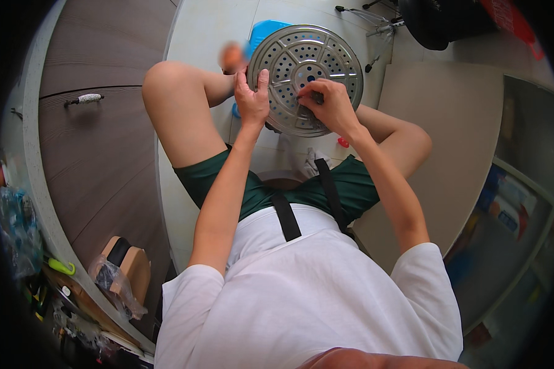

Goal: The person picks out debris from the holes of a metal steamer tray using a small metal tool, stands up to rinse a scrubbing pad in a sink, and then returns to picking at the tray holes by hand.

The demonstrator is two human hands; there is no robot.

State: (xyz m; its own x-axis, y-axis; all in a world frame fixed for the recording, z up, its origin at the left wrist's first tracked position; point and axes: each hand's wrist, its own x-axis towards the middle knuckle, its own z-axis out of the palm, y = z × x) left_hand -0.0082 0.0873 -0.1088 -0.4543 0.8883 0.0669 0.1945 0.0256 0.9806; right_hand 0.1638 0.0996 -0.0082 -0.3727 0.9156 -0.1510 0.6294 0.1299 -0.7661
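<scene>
A round stainless-steel steamer tray (284,94), pierced with rings of small holes, is held between my bare knees. My left hand (253,104) grips its left rim, with the thumb on the face that I see. Over the tray's lower middle, my right hand (333,104) is closed on a small dark scouring pad (317,98), mostly hidden by the fingers. The pad appears to touch the perforated surface. Behind the tray, part of a blue plastic item (268,30) shows; the rest of it is covered.
A brown wooden cabinet front (111,129) with a handle (87,98) stands on the left. On the right is a beige panel (434,138). A black container (431,23) and a metal stand (374,30) are at the upper right. A small red object (343,142) lies on the tiles.
</scene>
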